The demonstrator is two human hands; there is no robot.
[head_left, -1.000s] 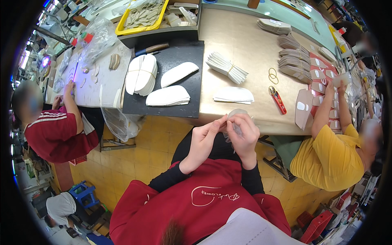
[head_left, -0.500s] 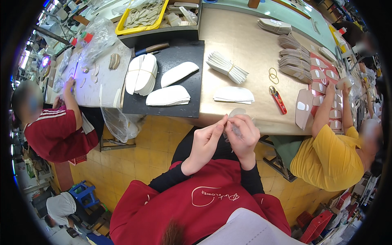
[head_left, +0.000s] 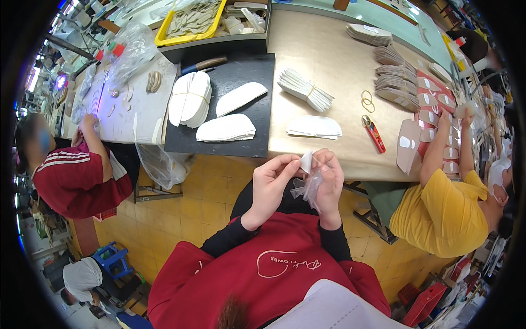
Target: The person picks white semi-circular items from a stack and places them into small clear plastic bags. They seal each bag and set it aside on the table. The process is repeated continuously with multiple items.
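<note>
Just in front of the table edge, my left hand (head_left: 269,185) pinches a small white curved piece (head_left: 306,162) between thumb and fingers. My right hand (head_left: 330,183) meets it from the other side, fingers closed, and a crumpled strip of clear plastic film (head_left: 311,192) hangs from its grip. Whether the film is joined to the white piece, I cannot tell. Beyond my hands lies a short stack of white half-oval pieces (head_left: 313,127). A banded bundle of white pieces (head_left: 306,89) rests behind that stack.
On the black mat (head_left: 219,151) are more white stacks and a knife (head_left: 204,66). A red cutter (head_left: 375,137) and rubber bands (head_left: 367,101) lie to the right, near bundled beige pieces (head_left: 395,79). Co-workers sit left, in maroon (head_left: 76,178), and right, in yellow (head_left: 438,214).
The white piece is now tilted upright between my fingers. My hands have moved slightly apart, and the clear film shows hanging under my right hand. The maroon-sleeved person's hands have drawn back.
</note>
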